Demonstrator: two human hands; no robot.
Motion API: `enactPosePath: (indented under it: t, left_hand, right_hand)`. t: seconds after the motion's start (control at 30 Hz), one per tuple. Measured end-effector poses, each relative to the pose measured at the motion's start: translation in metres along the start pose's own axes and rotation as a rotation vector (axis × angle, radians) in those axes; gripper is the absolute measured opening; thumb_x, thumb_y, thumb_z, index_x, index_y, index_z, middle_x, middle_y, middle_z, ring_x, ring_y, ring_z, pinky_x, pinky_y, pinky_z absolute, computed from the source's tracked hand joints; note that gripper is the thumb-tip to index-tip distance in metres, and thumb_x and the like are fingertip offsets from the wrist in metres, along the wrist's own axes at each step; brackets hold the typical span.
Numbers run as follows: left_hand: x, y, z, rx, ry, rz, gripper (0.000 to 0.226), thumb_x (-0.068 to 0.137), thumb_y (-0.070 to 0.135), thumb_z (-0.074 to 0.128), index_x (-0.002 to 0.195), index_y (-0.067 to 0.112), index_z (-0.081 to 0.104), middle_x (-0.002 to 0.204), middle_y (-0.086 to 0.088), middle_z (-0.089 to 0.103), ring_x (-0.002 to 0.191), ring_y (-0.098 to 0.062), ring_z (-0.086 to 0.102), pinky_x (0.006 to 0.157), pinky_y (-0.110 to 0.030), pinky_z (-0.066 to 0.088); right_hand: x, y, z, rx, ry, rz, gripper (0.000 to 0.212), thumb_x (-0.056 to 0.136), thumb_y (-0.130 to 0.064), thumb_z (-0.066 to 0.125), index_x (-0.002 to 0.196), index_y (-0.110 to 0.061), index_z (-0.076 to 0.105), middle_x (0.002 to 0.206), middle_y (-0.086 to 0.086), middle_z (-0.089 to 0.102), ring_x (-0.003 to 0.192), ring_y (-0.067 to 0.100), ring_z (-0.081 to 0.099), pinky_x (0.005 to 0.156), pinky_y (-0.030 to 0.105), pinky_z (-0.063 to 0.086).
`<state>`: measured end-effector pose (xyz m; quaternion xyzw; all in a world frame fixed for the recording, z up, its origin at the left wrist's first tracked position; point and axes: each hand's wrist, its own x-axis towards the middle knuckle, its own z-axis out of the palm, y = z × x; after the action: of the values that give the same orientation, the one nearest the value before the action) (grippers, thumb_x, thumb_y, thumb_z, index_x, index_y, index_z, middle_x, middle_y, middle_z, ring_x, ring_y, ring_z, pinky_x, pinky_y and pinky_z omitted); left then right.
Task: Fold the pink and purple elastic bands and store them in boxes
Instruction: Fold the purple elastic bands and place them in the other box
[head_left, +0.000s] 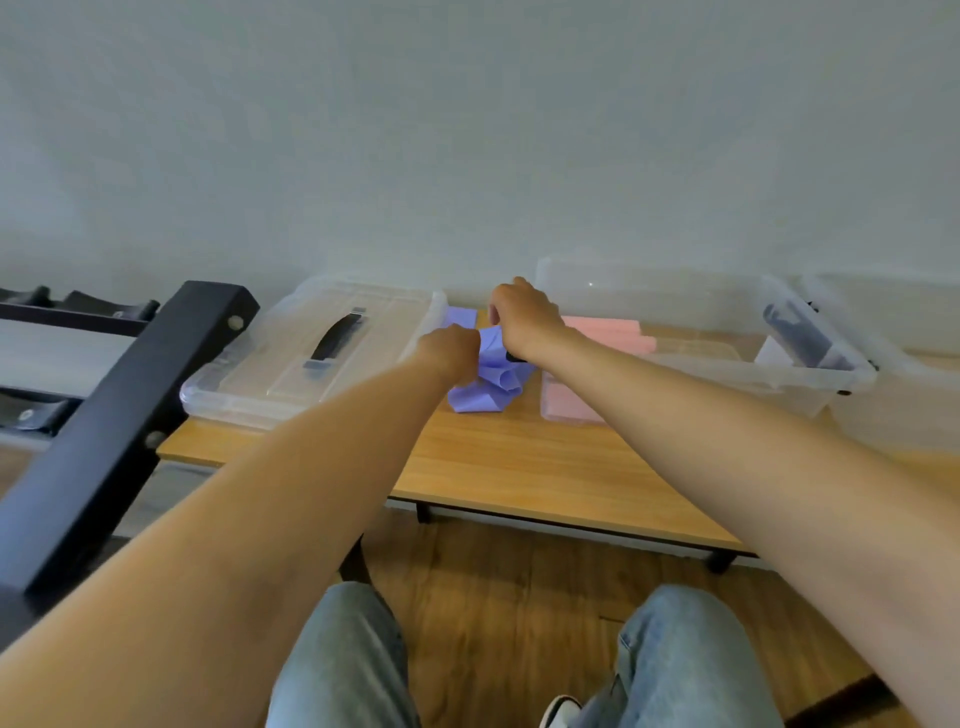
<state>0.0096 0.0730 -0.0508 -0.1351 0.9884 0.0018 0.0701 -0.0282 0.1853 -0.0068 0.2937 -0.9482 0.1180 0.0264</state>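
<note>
Hands at frame centre, left hand (451, 349) and right hand (522, 317), both apparently pinch the purple band (485, 382) bunched on the table (519, 467); elastic recoil on uneven release may undo the fold.

1. One view only, from a camera worn on the person's head, so no second view shares the scene.
2. It looks forward and down at the low light-brown wooden table (519, 467), wide-angle.
3. The table sits near, at arm's reach; beyond it rises the plain pale wall (467, 130).
</note>
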Motion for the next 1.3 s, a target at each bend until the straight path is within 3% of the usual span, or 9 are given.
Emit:
enactPosePath:
  t: [0.13,0.5,0.67,0.73,0.83,1.0,1.07,1.2,1.3]
  left_hand:
    - [0.006,-0.007,0.006,-0.064,0.172,-0.047,0.025,0.098,0.01,0.057,0.122,0.003,0.058,0.124,-0.015,0.06,0.115,-0.033,0.061,0.081,-0.034,0.043]
    - [0.017,-0.031,-0.035,-0.903,0.675,-0.063,0.016,0.087,0.002,0.057,0.088,0.013,0.068,0.087,0.002,0.068,0.084,-0.02,0.065,0.07,-0.025,0.048]
    - [0.014,-0.04,-0.058,-0.961,0.788,0.003,0.017,0.085,-0.001,0.059,0.09,0.009,0.072,0.091,-0.001,0.072,0.082,-0.018,0.067,0.066,-0.016,0.051]
    - [0.012,-0.045,-0.064,-0.956,0.803,-0.008,0.02,0.084,-0.003,0.057,0.093,0.008,0.072,0.093,-0.002,0.073,0.083,-0.019,0.068,0.067,-0.021,0.053]
    - [0.007,-0.05,-0.069,-0.997,0.804,-0.017,0.02,0.081,-0.004,0.061,0.091,0.01,0.072,0.089,0.002,0.07,0.081,-0.018,0.068,0.066,-0.022,0.055]
    - [-0.002,-0.046,-0.072,-1.129,0.748,0.07,0.014,0.086,0.018,0.064,0.093,0.012,0.074,0.086,0.001,0.076,0.082,-0.016,0.074,0.074,-0.029,0.061]
    - [-0.005,-0.042,-0.072,-1.192,0.735,0.093,0.024,0.085,0.022,0.056,0.097,0.011,0.074,0.09,-0.001,0.076,0.088,-0.02,0.074,0.078,-0.038,0.063]
    - [-0.009,-0.033,-0.074,-1.117,0.766,0.05,0.031,0.087,0.004,0.058,0.117,0.011,0.065,0.114,0.001,0.066,0.096,-0.015,0.066,0.078,-0.026,0.056]
    - [-0.009,-0.025,-0.075,-1.154,0.615,-0.022,0.031,0.091,0.024,0.066,0.119,0.01,0.059,0.114,0.0,0.065,0.097,-0.016,0.067,0.077,-0.022,0.052]
  right_hand:
    - [0.006,0.001,0.001,0.033,0.016,-0.037,0.043,0.084,0.016,0.047,0.117,-0.004,0.066,0.129,0.016,0.051,0.113,0.039,0.056,0.088,0.038,0.036]
    - [0.026,-0.015,0.005,0.207,0.036,-0.064,0.043,0.096,-0.013,0.06,0.135,-0.014,0.043,0.105,0.006,0.057,0.102,0.033,0.061,0.081,0.042,0.039]
    - [0.034,-0.03,0.002,0.175,0.083,-0.117,0.048,0.099,-0.035,0.056,0.141,-0.018,0.042,0.105,0.002,0.07,0.106,0.031,0.063,0.115,0.053,0.028]
    - [0.035,-0.042,0.0,0.262,0.104,-0.153,0.037,0.099,-0.036,0.055,0.133,-0.023,0.052,0.098,-0.003,0.068,0.102,0.027,0.063,0.114,0.05,0.033]
    - [0.035,-0.051,-0.006,0.485,0.103,-0.164,0.027,0.099,-0.023,0.054,0.126,-0.022,0.058,0.087,-0.004,0.062,0.09,0.023,0.06,0.088,0.04,0.05]
    - [0.033,-0.042,-0.019,0.703,0.148,-0.078,0.012,0.1,-0.019,0.06,0.094,-0.014,0.069,0.081,0.0,0.062,0.075,0.017,0.057,0.059,0.017,0.04]
    - [0.033,-0.035,-0.027,0.711,0.177,-0.057,0.028,0.102,-0.017,0.056,0.075,-0.017,0.067,0.07,0.0,0.056,0.067,0.018,0.051,0.051,0.012,0.035]
    - [0.034,-0.022,-0.041,0.921,0.176,-0.031,0.03,0.096,-0.005,0.052,0.086,-0.023,0.074,0.081,0.004,0.072,0.074,0.019,0.066,0.07,0.022,0.059]
    - [0.034,-0.02,-0.055,1.14,0.154,0.009,0.017,0.098,-0.004,0.059,0.084,-0.012,0.066,0.083,0.007,0.064,0.078,0.024,0.064,0.08,0.037,0.063]
